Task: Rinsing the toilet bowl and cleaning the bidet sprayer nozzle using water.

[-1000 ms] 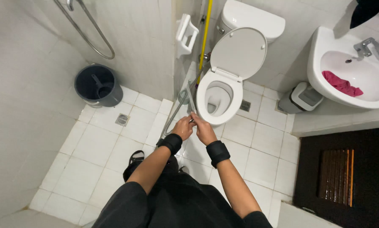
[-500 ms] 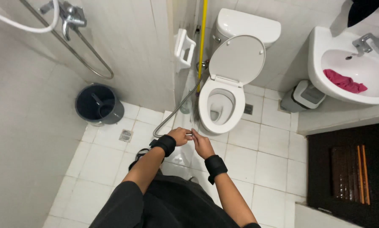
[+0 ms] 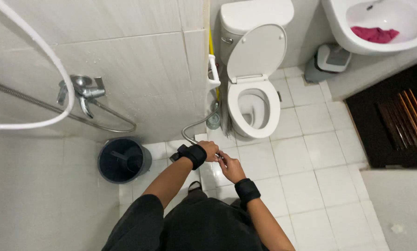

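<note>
1. The left hand (image 3: 210, 150) is curled shut around the end of a thin metal spray hose (image 3: 193, 128), low over the white tiled floor (image 3: 311, 158).
2. The right hand (image 3: 230, 168) sits just beside it on the right, fingers bent toward the same hose end; whether its grip has closed on the hose cannot be told.
3. Both wrists wear black bands.
4. The hose runs from the hands in a loop to the far side, up toward the wall corner just left of the toilet (image 3: 254, 100).
5. The toilet stands far of the hands, its seat and lid raised, the bowl open.
6. A dark round bucket (image 3: 123, 160) stands on the floor to the left of the hands, near the wall, with a dipper inside it.
7. A chrome tap (image 3: 83, 90) is fixed to the left wall above the bucket.
8. At far right a white basin (image 3: 352, 42) holds a crumpled pink cloth (image 3: 374, 34).
</note>
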